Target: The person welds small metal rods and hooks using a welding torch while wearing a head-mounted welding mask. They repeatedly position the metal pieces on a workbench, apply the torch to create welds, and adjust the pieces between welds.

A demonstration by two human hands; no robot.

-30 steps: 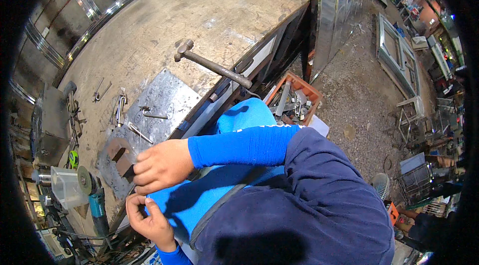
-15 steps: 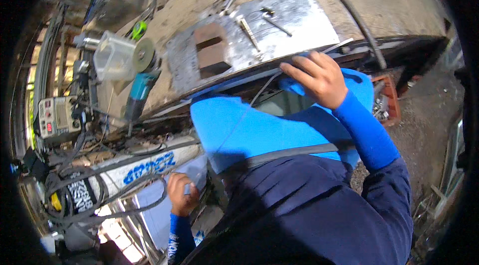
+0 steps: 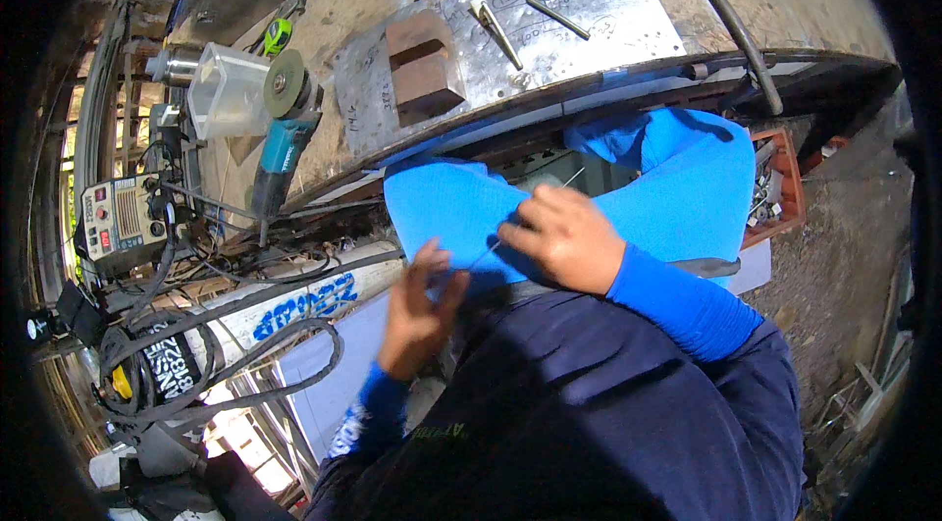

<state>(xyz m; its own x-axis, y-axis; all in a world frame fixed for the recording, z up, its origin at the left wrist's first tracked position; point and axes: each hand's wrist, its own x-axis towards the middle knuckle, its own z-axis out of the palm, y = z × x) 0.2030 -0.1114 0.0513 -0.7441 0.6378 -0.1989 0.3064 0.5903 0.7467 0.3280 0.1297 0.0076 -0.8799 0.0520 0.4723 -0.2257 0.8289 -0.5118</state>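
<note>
My right hand point(image 3: 567, 238) is closed around a thin metal rod point(image 3: 488, 253) above my lap. One end of the rod sticks out past the knuckles; the other slants down toward my left hand point(image 3: 420, 310). The left fingers and thumb stand apart, slightly blurred, close to that lower end; whether they touch it is unclear. Bright blue cloth point(image 3: 451, 212) covers my legs beneath both hands. Ahead on the workbench, a metal plate point(image 3: 608, 21) carries a notched brown block point(image 3: 424, 70) and several small metal pieces, among them a pin point(image 3: 559, 16).
A hammer point(image 3: 721, 6) lies across the bench edge at right, above an orange crate point(image 3: 785, 178) of metal parts. To the left are an angle grinder point(image 3: 283, 143), a clear plastic container point(image 3: 221, 94), a welding machine point(image 3: 120, 217), a white cylinder point(image 3: 294, 310) and looped black cables point(image 3: 329, 364).
My right hand has come down and left from the bench edge to above my lap, bringing the rod. My left hand has risen and moved right toward it. The view has shifted slightly.
</note>
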